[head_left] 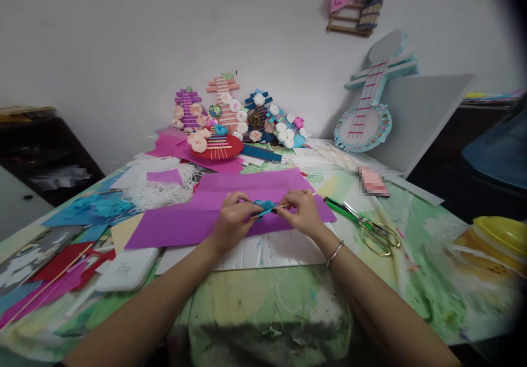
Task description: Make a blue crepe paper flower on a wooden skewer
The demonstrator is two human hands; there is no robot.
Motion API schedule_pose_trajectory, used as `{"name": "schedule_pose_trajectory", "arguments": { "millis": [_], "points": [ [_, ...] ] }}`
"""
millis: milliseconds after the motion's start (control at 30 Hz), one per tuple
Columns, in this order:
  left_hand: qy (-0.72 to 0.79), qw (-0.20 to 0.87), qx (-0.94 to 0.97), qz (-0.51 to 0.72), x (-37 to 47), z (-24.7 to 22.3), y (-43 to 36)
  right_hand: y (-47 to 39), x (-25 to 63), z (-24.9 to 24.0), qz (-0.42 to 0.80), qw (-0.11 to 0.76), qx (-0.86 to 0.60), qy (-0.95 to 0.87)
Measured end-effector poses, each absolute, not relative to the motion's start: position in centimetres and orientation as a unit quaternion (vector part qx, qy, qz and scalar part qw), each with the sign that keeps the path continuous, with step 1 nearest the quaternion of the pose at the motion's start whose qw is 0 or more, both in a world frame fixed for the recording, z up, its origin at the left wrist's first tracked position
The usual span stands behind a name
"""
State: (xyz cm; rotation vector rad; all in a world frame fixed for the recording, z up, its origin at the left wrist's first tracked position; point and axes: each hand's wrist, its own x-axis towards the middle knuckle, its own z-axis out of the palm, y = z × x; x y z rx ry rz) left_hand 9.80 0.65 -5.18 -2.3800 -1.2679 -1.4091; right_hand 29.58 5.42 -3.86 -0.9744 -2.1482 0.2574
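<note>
My left hand (234,217) is closed, its thumb and fingers pinching the left side of a small crumpled piece of blue paper (265,206). From the other side my right hand (303,213) pinches a thin wooden stick (283,206) that meets the blue paper. How the stick and paper are joined is too small to make out. Both hands are above a large purple sheet (173,227), which overlaps a white board (284,251). To the right of my right hand lie gold-handled scissors (376,235) and a green-and-black cutter (340,207).
Paper-flower instrument models, including a red one (222,146), stand along the wall. A larger pale-blue one (366,103) leans at right. White paper shreds (164,188), blue crepe paper (94,207) and a white power bank (127,268) lie left. A yellow-lidded tub (498,246) sits right.
</note>
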Motion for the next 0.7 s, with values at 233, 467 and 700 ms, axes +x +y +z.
{"name": "schedule_pose_trajectory", "arguments": {
  "millis": [233,467,700],
  "points": [
    [-0.390,0.109,-0.786,-0.467,9.56,-4.87,0.39,5.74,30.02,-3.69,0.122,0.377,-0.381,-0.835],
    [-0.347,0.056,-0.789,-0.504,9.84,-4.84,0.34,5.71,30.05,-3.62,0.111,0.395,-0.366,-0.835],
    [-0.340,-0.023,-0.806,-0.484,10.18,-4.89,0.26,5.34,29.93,-3.50,0.088,0.395,-0.352,-0.844]
  ]
}}
